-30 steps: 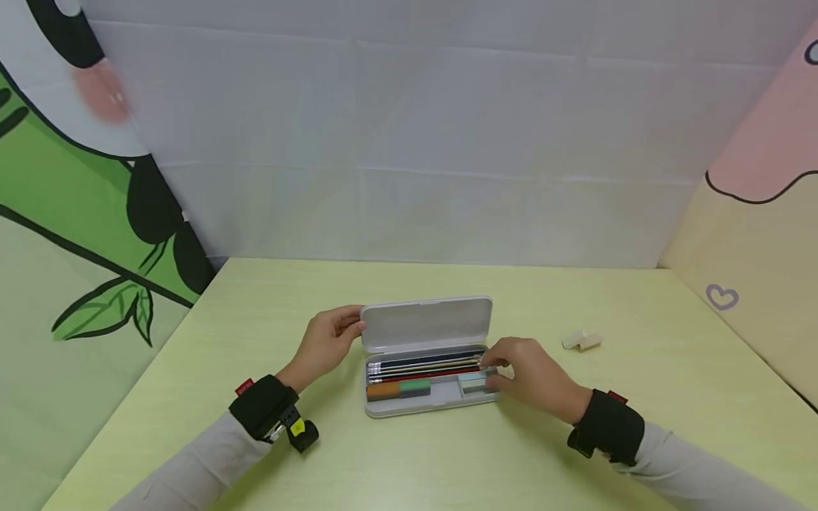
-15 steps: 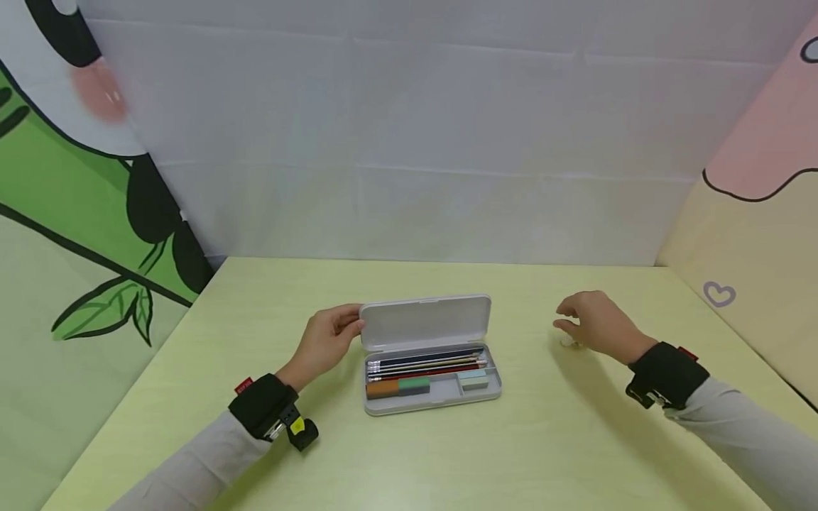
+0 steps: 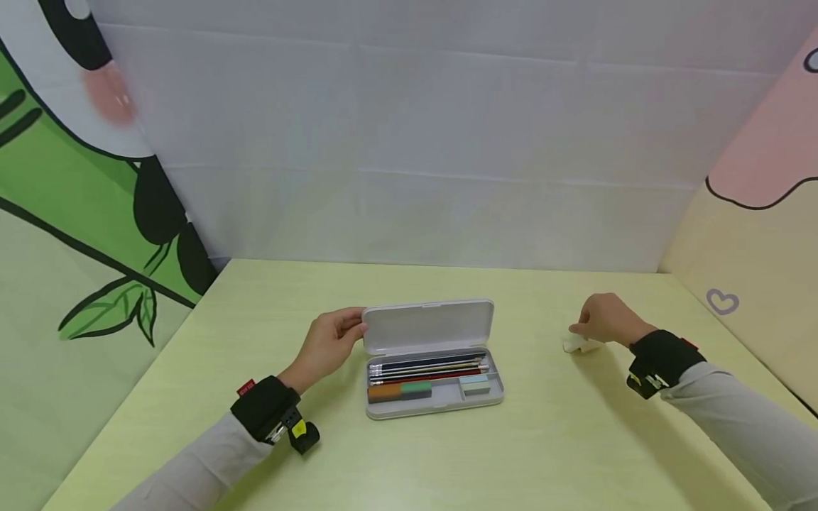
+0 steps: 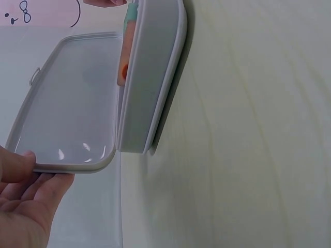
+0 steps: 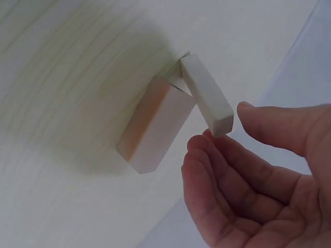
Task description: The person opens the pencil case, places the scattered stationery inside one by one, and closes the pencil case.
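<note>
A white pencil case (image 3: 434,408) lies open on the table, its lid (image 3: 428,328) raised. My left hand (image 3: 326,348) pinches the lid's left corner; in the left wrist view the thumb (image 4: 18,165) is on the inner face, with fingers behind. Inside are several pencils (image 3: 428,367), an orange-and-green item (image 3: 399,391) and a pale block (image 3: 475,385) in a small compartment. At the right, my right hand (image 3: 610,319) is at a white eraser (image 5: 207,95). Its thumb and curled fingers stand around the eraser's end, with a narrow gap at the thumb. A second white block (image 5: 155,126) with an orange-tinted side lies beside it.
The pale yellow table (image 3: 434,468) runs back to a grey-white cloth wall (image 3: 409,142). Printed cloth panels flank it, a green one (image 3: 77,184) at left and a pink-and-cream one (image 3: 760,270) at right.
My right hand has left the pencil case and moved right, then lowered to the white blocks with its fingers drawing closer together. The left hand keeps its place on the lid.
</note>
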Demonstrator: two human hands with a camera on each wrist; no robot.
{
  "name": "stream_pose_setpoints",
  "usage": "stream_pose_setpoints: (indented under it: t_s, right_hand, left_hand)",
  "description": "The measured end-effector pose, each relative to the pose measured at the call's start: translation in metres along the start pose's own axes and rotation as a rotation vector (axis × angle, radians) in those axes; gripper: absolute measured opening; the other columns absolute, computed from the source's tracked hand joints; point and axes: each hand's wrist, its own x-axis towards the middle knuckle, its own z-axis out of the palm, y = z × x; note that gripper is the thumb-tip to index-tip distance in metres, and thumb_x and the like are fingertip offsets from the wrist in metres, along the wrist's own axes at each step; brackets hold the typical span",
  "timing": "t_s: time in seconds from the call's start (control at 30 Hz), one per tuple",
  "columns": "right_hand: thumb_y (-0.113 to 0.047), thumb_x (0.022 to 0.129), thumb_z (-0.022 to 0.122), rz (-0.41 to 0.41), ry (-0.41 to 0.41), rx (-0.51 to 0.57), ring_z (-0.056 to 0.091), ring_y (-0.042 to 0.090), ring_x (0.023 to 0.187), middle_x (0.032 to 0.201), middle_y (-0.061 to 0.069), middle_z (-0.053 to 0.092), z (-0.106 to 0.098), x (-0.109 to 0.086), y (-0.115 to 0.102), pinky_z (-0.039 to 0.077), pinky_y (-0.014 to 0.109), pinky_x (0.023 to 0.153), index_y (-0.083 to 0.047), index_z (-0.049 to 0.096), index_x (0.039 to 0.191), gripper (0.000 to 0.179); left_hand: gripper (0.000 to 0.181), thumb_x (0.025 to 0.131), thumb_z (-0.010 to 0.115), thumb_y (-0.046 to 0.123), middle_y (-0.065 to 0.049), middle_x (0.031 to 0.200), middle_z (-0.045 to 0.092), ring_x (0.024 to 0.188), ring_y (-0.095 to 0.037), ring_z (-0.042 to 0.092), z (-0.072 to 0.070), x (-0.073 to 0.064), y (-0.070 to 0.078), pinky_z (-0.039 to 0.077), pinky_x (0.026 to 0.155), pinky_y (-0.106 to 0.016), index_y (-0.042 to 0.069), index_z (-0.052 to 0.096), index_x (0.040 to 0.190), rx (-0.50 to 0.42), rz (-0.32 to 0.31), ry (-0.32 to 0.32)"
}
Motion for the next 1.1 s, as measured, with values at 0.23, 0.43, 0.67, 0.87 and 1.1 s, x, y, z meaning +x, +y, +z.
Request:
stream_pose_setpoints:
  t_s: [0.23, 0.43, 0.67, 0.87, 1.1]
  right_hand:
    - [-0.008, 0.092, 0.078, 0.026, -0.062, 0.06, 0.06, 0.018, 0.062, 0.071, 0.006, 0.07, 0.004, 0.001, 0.004, 0.052, 0.032, 0.058, 0.005, 0.078, 0.079, 0.018]
    - [-0.004, 0.087, 0.081, -0.031, -0.047, 0.064, 0.061, 0.02, 0.064, 0.072, 0.005, 0.07, 0.005, 0.0, 0.003, 0.055, 0.037, 0.061, 0.002, 0.078, 0.078, 0.012]
    - [-0.004, 0.089, 0.081, -0.076, -0.02, 0.118, 0.058, 0.016, 0.069, 0.076, 0.0, 0.067, 0.0, -0.004, -0.009, 0.055, 0.037, 0.067, -0.003, 0.075, 0.08, 0.011]
    - [-0.004, 0.088, 0.082, -0.091, -0.024, 0.164, 0.056, 0.011, 0.067, 0.074, -0.003, 0.065, -0.001, -0.005, -0.033, 0.051, 0.031, 0.064, -0.006, 0.072, 0.078, 0.014]
    - [-0.006, 0.086, 0.085, -0.179, 0.005, 0.19, 0.055, 0.008, 0.068, 0.075, -0.005, 0.066, 0.003, -0.012, -0.068, 0.048, 0.026, 0.061, -0.008, 0.073, 0.078, 0.015]
  left_hand:
    - [0.032, 0.104, 0.059, -0.007, -0.031, 0.125, 0.071, 0.115, -0.043, 0.072, 0.0, 0.001, 0.002, 0.063, 0.096, -0.044, -0.017, 0.062, 0.134, 0.003, -0.015, -0.004]
    - [0.032, 0.104, 0.059, -0.007, -0.031, 0.125, 0.071, 0.114, -0.043, 0.072, 0.0, 0.0, 0.002, 0.063, 0.096, -0.043, -0.017, 0.062, 0.134, 0.003, -0.014, -0.003]
    - [0.031, 0.104, 0.059, -0.007, -0.032, 0.123, 0.072, 0.112, -0.043, 0.073, -0.001, 0.0, 0.002, 0.064, 0.094, -0.043, -0.017, 0.063, 0.133, 0.007, -0.017, 0.004]
    - [0.03, 0.104, 0.059, -0.008, -0.032, 0.121, 0.072, 0.111, -0.043, 0.073, -0.001, 0.0, 0.001, 0.064, 0.093, -0.045, -0.018, 0.063, 0.132, 0.01, -0.001, 0.007]
    - [0.029, 0.104, 0.059, -0.008, -0.032, 0.12, 0.072, 0.109, -0.043, 0.073, 0.0, 0.001, 0.001, 0.064, 0.093, -0.049, -0.017, 0.063, 0.131, 0.006, 0.003, 0.006]
